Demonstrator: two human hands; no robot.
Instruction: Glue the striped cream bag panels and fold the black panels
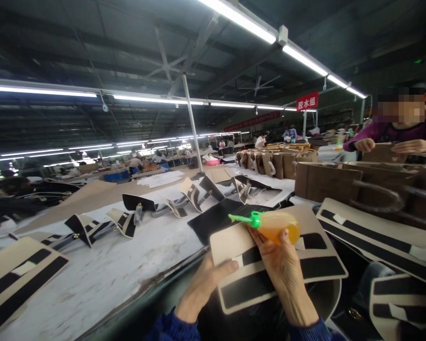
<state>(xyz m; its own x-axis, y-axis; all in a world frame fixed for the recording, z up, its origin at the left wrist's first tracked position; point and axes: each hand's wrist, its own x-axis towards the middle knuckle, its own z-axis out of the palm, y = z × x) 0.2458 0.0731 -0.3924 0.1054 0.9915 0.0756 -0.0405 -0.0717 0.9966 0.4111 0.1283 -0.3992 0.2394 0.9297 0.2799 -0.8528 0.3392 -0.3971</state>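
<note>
My right hand [282,265] is closed around a squeeze bottle [275,226] of amber liquid with a green cap and spout. The bottle lies nearly level, its spout pointing left. Below it is a beige panel [230,239] with black strips and small white patches, tilted toward me. My left hand [206,279] grips that panel's left edge, the thumb on top near a white patch and the other fingers hidden underneath. A black sheet [213,220] lies just behind the panel on the table.
Several folded black-and-beige flap pieces [87,227] stand along the white-covered table [102,270]. More striped panels [376,237] lie at right. Brown bags [326,182] stand in rows behind them. A person in a purple top [362,132] handles a brown piece at far right.
</note>
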